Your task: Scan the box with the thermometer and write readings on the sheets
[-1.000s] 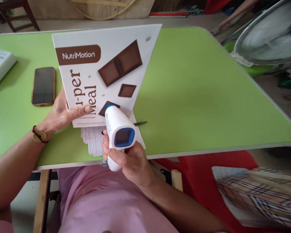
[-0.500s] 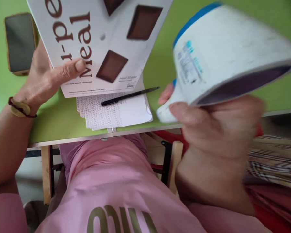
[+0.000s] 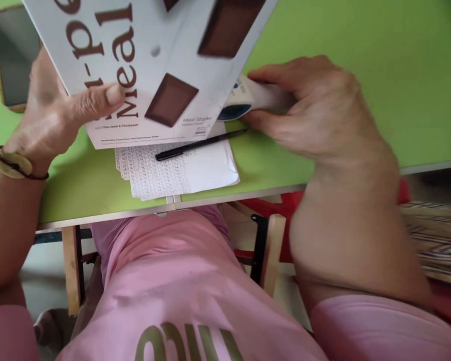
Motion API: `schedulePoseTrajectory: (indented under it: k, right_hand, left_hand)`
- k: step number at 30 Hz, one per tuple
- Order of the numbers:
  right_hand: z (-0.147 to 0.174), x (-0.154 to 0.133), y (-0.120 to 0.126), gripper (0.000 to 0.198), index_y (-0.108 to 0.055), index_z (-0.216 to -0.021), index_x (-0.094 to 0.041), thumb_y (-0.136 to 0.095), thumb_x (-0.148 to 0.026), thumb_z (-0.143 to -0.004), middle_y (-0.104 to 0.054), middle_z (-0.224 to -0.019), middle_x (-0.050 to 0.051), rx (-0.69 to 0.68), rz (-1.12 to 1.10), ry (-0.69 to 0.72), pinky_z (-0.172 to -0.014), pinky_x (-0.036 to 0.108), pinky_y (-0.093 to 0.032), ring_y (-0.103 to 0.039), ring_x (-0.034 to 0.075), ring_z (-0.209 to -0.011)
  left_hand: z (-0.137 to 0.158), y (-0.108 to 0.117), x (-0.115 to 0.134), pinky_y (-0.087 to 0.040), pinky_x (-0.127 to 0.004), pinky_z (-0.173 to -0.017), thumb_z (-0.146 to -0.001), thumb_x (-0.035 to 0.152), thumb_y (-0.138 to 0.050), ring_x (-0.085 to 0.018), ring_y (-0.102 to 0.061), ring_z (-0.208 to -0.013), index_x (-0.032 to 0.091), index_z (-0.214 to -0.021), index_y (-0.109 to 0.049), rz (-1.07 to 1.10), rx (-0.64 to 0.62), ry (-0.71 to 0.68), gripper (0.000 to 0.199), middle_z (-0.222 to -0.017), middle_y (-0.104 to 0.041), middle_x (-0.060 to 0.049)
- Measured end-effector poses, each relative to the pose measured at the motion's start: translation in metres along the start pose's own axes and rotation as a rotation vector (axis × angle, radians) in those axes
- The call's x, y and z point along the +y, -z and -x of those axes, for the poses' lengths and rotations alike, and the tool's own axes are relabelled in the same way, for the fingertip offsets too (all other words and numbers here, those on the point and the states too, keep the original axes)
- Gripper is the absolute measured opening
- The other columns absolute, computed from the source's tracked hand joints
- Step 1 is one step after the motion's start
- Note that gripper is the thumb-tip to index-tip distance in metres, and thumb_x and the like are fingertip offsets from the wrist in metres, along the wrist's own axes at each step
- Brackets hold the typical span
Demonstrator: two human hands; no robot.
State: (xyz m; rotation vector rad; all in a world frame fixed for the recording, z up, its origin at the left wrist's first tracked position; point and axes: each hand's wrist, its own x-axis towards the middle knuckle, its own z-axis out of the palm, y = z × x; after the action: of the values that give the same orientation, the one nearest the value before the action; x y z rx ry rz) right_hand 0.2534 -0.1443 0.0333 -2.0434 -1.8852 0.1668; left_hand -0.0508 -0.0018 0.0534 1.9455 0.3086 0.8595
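Observation:
My left hand [image 3: 62,108] is closed on the left edge of a white meal shake box [image 3: 173,60], thumb across its front. Brown lettering and pictures of chocolate squares cover the box, which is tilted above the table. At the box's right side, my right hand [image 3: 319,108] grips a white and blue handheld barcode scanner [image 3: 250,95]. Part of the scanner is hidden behind the box. Below the box lie handwritten paper sheets [image 3: 158,175] with a black pen [image 3: 199,144] across them.
A phone [image 3: 17,52] in a brown-edged case lies on the green table [image 3: 398,75], left of my left hand. The table's metal-trimmed front edge runs close to my body. Wooden chair parts [image 3: 273,250] and a red and plaid cloth item [image 3: 436,240] are below it.
My right hand has lowered the scanner from up close, turned it, and brought it leftward to the far side of the box. The box and left hand have shifted slightly left.

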Motion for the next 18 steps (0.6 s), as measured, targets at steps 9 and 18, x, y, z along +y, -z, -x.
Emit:
schedulePoseTrajectory:
  k: [9,18]
  right_hand:
    - [0.031,-0.044,-0.002,0.026,-0.076,-0.091,-0.023,-0.055,-0.038,-0.097,-0.067,-0.089,0.01,0.064,0.158,0.148,-0.093,0.057,-0.042,-0.061,0.028,-0.099]
    - [0.041,-0.022,-0.005,0.012,-0.07,-0.09,-0.023,-0.062,-0.032,-0.092,-0.069,-0.08,0.001,0.446,-0.033,0.313,-0.071,0.037,-0.049,-0.064,0.017,-0.075]
  left_hand:
    - [0.001,0.001,0.004,-0.038,-0.026,-0.115,-0.092,0.044,-0.071,-0.009,-0.05,-0.127,0.023,-0.114,-0.054,-0.23,0.118,-0.061,0.035,-0.109,-0.063,0.016]
    - [-0.003,0.007,-0.013,-0.041,-0.024,-0.114,-0.086,0.078,-0.052,-0.014,-0.051,-0.13,0.014,-0.139,-0.035,-0.784,0.126,-0.071,0.086,-0.138,-0.052,-0.002]
